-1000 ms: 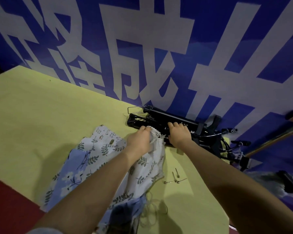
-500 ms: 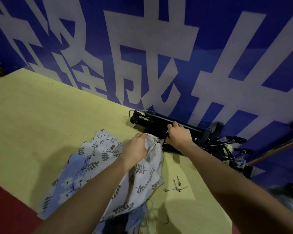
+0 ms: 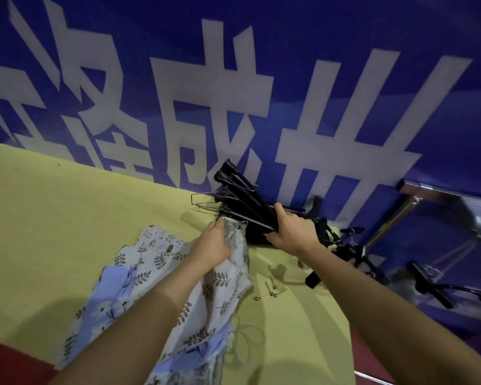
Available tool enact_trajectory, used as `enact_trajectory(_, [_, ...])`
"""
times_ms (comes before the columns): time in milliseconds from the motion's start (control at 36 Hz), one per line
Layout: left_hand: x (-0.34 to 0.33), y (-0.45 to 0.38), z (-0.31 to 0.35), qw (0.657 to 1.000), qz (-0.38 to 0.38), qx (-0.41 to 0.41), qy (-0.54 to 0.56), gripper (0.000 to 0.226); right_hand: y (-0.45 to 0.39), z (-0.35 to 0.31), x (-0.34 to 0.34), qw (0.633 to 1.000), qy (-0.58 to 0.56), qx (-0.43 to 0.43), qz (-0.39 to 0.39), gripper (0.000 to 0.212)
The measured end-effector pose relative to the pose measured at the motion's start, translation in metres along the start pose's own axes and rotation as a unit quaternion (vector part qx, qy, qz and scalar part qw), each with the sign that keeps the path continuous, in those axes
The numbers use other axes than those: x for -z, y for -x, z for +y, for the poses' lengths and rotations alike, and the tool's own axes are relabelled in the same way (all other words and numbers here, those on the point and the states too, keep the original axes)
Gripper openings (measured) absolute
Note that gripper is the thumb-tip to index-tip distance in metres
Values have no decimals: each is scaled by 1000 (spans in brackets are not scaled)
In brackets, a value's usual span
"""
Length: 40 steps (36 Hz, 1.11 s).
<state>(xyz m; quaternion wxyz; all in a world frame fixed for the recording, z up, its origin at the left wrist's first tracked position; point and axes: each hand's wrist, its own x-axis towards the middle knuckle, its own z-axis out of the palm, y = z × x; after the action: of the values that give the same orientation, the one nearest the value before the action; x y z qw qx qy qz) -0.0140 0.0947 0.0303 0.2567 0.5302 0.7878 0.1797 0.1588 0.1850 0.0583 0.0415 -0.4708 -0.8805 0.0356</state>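
A blue banner (image 3: 233, 79) with big white characters fills the back of my view, and the yellow-green table (image 3: 53, 218) runs up to it. On the table lies the floral garment (image 3: 150, 273), spread toward me, with its gathered edge bunched at the far end. Just beyond that edge sits the bundle of black hangers (image 3: 242, 195). Its long axis slants from lower right up to the left, and the far end looks lifted off the table. The right hand (image 3: 295, 232) grips the bundle's near end, fingers and thumb curled round the bars. The left hand (image 3: 211, 245) pinches the garment's gathered edge, just beside the lowest bar. I judge the cloth has only a short way up and right to go, and the left hand is the nearer one. Small metal clips (image 3: 272, 290) lie loose right of the garment.
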Motion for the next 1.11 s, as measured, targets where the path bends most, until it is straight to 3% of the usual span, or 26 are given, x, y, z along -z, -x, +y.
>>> enact_trajectory(167, [-2,14,-1,999,12,-24,32,82,41,21,-4,1000,2,9,1,48])
enact_trajectory(333, [-6,21,0,994,2,-3,112,89,71,31,-9,997,29,19,-70,65])
enact_trajectory(444, [-8,29,-4,986,6,22,162,107,82,31,-14,995,28,40,-88,57])
enact_trajectory(611, [-3,38,-11,996,-38,-37,66,106,90,26,-26,985,76,98,-118,40])
enact_trajectory(806, [-2,52,-2,992,-42,-98,-70,101,77,8,-30,972,179,138,-70,42])
enact_trajectory(1000, [-5,58,10,973,9,-157,-172,90,57,-20,-4,936,250,239,63,21])
enact_trajectory(1111, [-12,54,14,973,56,-150,-166,69,49,-29,2,909,250,299,147,18])
